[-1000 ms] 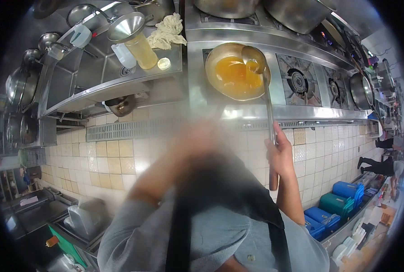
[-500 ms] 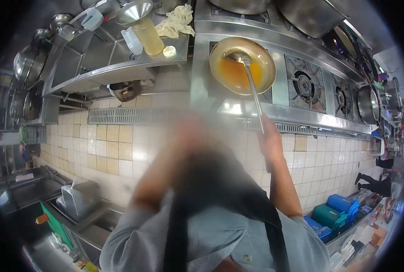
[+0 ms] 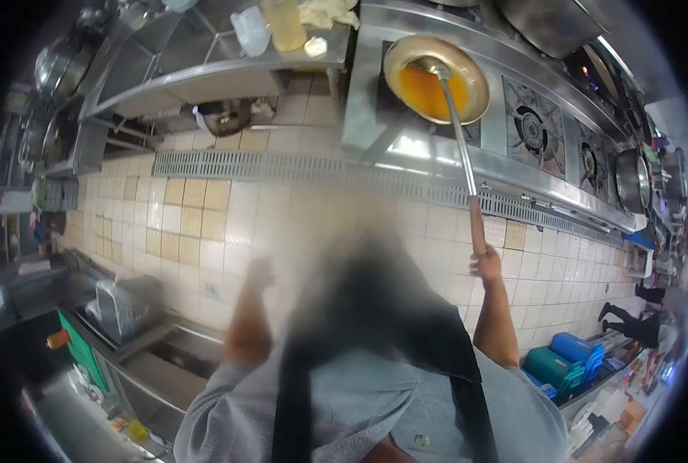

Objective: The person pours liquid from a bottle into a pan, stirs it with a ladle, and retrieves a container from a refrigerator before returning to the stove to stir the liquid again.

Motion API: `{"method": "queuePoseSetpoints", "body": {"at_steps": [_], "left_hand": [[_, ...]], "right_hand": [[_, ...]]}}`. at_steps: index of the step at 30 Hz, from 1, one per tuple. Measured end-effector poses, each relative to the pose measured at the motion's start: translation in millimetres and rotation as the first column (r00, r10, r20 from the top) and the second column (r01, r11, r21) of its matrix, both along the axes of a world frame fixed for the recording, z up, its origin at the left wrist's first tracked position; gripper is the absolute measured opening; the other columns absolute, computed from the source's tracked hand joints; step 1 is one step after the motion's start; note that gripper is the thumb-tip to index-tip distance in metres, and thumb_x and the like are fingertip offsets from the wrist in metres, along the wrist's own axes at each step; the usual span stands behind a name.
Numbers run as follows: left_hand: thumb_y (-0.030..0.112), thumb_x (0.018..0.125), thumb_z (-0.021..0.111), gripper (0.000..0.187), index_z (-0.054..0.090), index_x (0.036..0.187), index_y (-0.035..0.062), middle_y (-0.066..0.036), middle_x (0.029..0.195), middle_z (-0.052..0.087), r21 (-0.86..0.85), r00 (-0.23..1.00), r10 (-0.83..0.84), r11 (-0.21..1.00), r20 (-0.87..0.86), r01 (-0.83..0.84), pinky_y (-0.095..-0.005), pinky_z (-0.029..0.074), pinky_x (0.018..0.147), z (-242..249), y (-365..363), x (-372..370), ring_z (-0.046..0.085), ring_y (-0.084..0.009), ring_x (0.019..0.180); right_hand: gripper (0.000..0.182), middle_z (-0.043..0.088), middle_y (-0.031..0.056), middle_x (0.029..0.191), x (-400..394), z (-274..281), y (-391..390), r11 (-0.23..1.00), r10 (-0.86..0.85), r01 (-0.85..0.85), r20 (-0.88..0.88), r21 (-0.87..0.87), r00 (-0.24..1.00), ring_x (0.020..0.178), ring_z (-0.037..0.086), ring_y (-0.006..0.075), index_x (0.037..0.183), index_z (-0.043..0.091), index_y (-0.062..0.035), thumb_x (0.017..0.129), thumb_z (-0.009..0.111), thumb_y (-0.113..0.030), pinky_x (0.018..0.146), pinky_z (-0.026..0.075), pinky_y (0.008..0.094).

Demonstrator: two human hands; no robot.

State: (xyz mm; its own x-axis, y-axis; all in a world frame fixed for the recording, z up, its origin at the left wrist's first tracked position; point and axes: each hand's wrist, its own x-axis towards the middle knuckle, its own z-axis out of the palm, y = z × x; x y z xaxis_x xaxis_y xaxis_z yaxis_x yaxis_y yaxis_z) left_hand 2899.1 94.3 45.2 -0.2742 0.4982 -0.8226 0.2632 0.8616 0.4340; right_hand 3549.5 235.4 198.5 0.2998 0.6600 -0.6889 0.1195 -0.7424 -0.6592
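My right hand (image 3: 488,265) is closed around the end of the brown handle of a long metal ladle (image 3: 461,143). The ladle's bowl lies in a wide round pan (image 3: 479,89) on the stove. Orange-yellow liquid (image 3: 421,91) covers the pan's bottom, and the bowl sits partly in it. My left hand (image 3: 261,273) hangs over the floor at the left of my dark apron, away from the pan. Haze blurs its fingers, and I see nothing in it.
Gas burners (image 3: 532,125) line the stove to the right of the pan. A large pot (image 3: 552,27) stands behind. At the left is a steel sink counter (image 3: 205,81) with a bottle of yellowish liquid (image 3: 284,27). Another person's legs (image 3: 633,320) show at far right.
My right hand now grips farther back, at the end of the ladle's handle. My left hand has moved left and down, away from my front. The whole view has shifted slightly.
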Motion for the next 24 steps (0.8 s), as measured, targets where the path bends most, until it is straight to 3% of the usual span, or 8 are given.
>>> {"method": "queuePoseSetpoints", "body": {"at_steps": [5, 6, 10, 13, 14, 17, 18, 24], "left_hand": [[0.038, 0.093, 0.053, 0.046, 0.048, 0.127, 0.0078, -0.011, 0.105, 0.062, 0.23, 0.966, 0.23, 0.94, 0.122, -0.253, -0.0356, 0.052, 0.061, 36.7, -63.8, 16.2, 0.063, -0.0233, 0.074], [0.036, 0.094, 0.054, 0.045, 0.048, 0.128, 0.0075, -0.01, 0.103, 0.062, 0.19, 0.795, 0.511, 0.789, 0.326, -0.585, -0.0337, 0.052, 0.06, 47.6, -76.3, 26.7, 0.063, -0.0218, 0.073], [0.036, 0.094, 0.054, 0.045, 0.048, 0.128, 0.0073, -0.01, 0.101, 0.062, 0.18, 0.895, 0.402, 0.882, 0.196, -0.435, -0.0346, 0.052, 0.06, 38.6, -157.0, 46.7, 0.063, -0.0215, 0.073], [0.037, 0.092, 0.056, 0.049, 0.049, 0.129, 0.006, -0.01, 0.101, 0.062, -0.218, 0.832, 0.539, 0.835, 0.132, -0.506, -0.0359, 0.052, 0.059, 59.1, -213.9, 66.2, 0.062, -0.0204, 0.07], [0.037, 0.091, 0.056, 0.05, 0.05, 0.128, 0.0046, -0.011, 0.101, 0.062, -0.088, 0.965, 0.247, 0.967, 0.088, -0.239, -0.0358, 0.052, 0.058, -17.5, -280.4, 52.9, 0.062, -0.0215, 0.07], [0.038, 0.091, 0.056, 0.049, 0.051, 0.127, 0.004, -0.011, 0.101, 0.062, -0.277, 0.803, 0.59, 0.788, 0.083, -0.55, -0.0358, 0.053, 0.056, 52.2, -282.8, 71.9, 0.062, -0.0224, 0.071], [0.037, 0.091, 0.056, 0.049, 0.05, 0.127, 0.0044, -0.01, 0.101, 0.062, -0.086, 0.946, 0.305, 0.951, 0.106, -0.297, -0.0356, 0.053, 0.056, -20.7, -341.8, 59.6, 0.062, -0.0216, 0.073], [0.033, 0.093, 0.055, 0.047, 0.048, 0.13, 0.0052, -0.008, 0.1, 0.061, 0.02, 0.896, 0.441, 0.897, 0.052, -0.442, -0.0321, 0.051, 0.058, -3.8, -334.7, 81.9, 0.06, -0.0176, 0.071]], "right_hand": [[0.061, 0.063, 0.015, 0.085, -23.2, -39.1, -97.1, 0.894, 0.231, -0.241, -0.073, -0.378, 0.97, 0.056, 0.059, 0.022, 0.137, 0.042, -0.0024, 0.087, 0.067, -0.028, 0.045, 0.051, 0.0348], [0.061, 0.063, 0.0163, 0.088, -29.7, -41.9, -108.7, 0.854, 0.362, -0.329, 0.005, -0.404, 0.932, 0.057, 0.06, 0.0225, 0.136, 0.043, -0.0015, 0.087, 0.067, -0.028, 0.045, 0.051, 0.0346], [0.06, 0.065, 0.019, 0.096, -68.3, -24.1, -120.7, 0.775, 0.542, -0.472, 0.056, -0.42, 0.839, 0.06, 0.063, 0.0228, 0.134, 0.046, 0.0002, 0.086, 0.067, -0.03, 0.047, 0.053, 0.0338], [0.06, 0.065, 0.0194, 0.101, -84.5, -18.0, -108.1, 0.766, 0.59, -0.506, 0.12, -0.397, 0.798, 0.063, 0.064, 0.0212, 0.135, 0.044, 0.0001, 0.086, 0.066, -0.028, 0.049, 0.054, 0.033], [0.06, 0.065, 0.0194, 0.101, -88.9, -16.8, -101.2, 0.756, 0.6, -0.513, 0.119, -0.407, 0.791, 0.063, 0.064, 0.0212, 0.135, 0.044, 0.0001, 0.086, 0.066, -0.028, 0.049, 0.054, 0.033], [0.064, 0.064, 0.0191, 0.106, -100.9, -17.3, -75.4, 0.754, 0.62, -0.537, 0.138, -0.378, 0.772, 0.065, 0.064, 0.0214, 0.137, 0.04, -0.0006, 0.086, 0.066, -0.027, 0.049, 0.055, 0.0333], [0.065, 0.063, 0.0188, 0.109, -107.0, -15.7, -64.4, 0.772, 0.601, -0.524, 0.147, -0.361, 0.785, 0.066, 0.064, 0.0216, 0.139, 0.039, -0.0013, 0.086, 0.066, -0.027, 0.05, 0.055, 0.034], [0.078, 0.058, 0.0162, 0.117, -122.4, -51.6, 29.6, 0.854, 0.515, -0.478, 0.204, -0.204, 0.833, 0.071, 0.064, 0.0256, 0.147, 0.023, -0.0088, 0.086, 0.067, -0.028, 0.053, 0.055, 0.0382]]}}
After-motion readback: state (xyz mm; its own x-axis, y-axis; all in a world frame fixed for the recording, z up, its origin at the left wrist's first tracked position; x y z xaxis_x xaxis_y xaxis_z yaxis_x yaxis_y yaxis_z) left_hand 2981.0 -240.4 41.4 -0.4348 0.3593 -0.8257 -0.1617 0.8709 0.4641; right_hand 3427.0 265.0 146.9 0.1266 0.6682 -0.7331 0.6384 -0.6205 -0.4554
